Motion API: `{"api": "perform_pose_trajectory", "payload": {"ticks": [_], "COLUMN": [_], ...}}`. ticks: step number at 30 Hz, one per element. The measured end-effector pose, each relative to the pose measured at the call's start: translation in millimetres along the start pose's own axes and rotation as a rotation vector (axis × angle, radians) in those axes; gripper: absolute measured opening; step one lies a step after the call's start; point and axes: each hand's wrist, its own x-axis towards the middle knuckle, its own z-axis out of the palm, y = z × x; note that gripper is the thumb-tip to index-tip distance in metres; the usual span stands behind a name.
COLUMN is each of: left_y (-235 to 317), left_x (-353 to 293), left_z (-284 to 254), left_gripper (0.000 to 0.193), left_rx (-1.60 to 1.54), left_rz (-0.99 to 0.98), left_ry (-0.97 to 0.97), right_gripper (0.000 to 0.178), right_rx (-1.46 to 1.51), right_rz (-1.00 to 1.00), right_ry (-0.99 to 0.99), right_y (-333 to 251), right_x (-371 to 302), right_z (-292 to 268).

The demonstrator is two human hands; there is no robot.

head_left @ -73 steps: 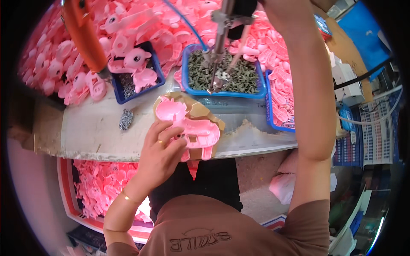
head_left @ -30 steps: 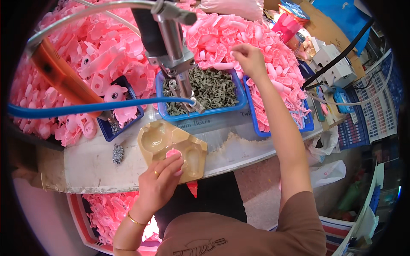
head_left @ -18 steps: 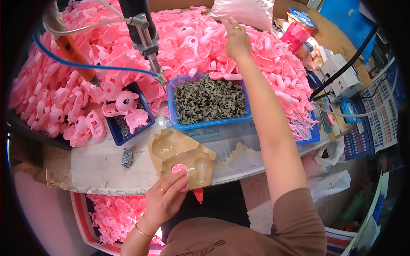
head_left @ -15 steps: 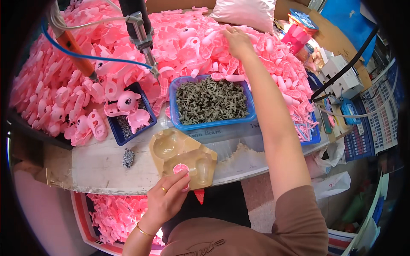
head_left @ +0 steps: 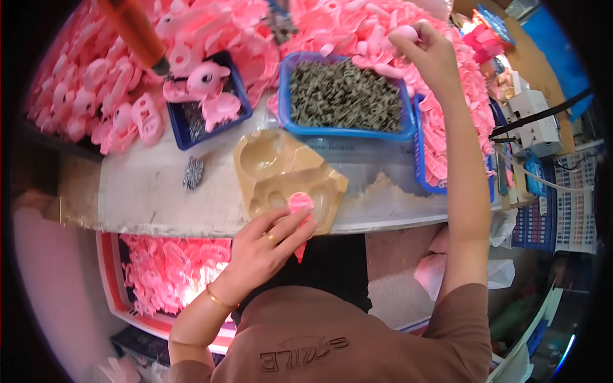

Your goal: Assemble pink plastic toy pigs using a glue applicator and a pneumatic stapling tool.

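I've 2 pieces gripped, neither joined: left hand (head_left: 263, 247) pinches 1 small pink piece (head_left: 299, 202) over the tan mould (head_left: 295, 167), its rounded end and apparent long axis pointing forward past the fingertips; right hand (head_left: 437, 59), fingers narrowed, holds 1 rounded part (head_left: 405, 33) above the pink heap (head_left: 354, 20). Visible hollows look unfilled.

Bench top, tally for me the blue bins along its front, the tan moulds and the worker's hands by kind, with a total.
Blue bins: 3, left bin, middle bin, right bin
Tan moulds: 1, the hollowed tan mould
Hands: 2, left hand, right hand
Total: 6
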Motion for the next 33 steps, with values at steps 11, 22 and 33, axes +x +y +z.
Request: {"api": "perform_pose_trajectory", "payload": {"ticks": [11,22,33], "left_y": [15.0,19.4,4.3], "left_x": [12.7,-5.8,-37.0], "left_z": [22.0,21.2,-14.9], "left_gripper": [0.051,0.040,0.038], "left_rx": [0.003,-0.033,-0.113], "left_rz": [-0.079,0.006,0.025], "left_ry": [-0.138,0.043,0.127], "right_gripper": [0.038,0.041,0.044], "right_rx": [0.176,0.021,-0.195], "right_rz": [0.414,0.200,0.027], "right_ry": [-0.382,-0.663,-0.842], "right_y": [-53.1,-57.7,-66.0], "right_x": [-123.8,-143.1,-144.4], "right_z": [59.1,102.8,130.7]}}
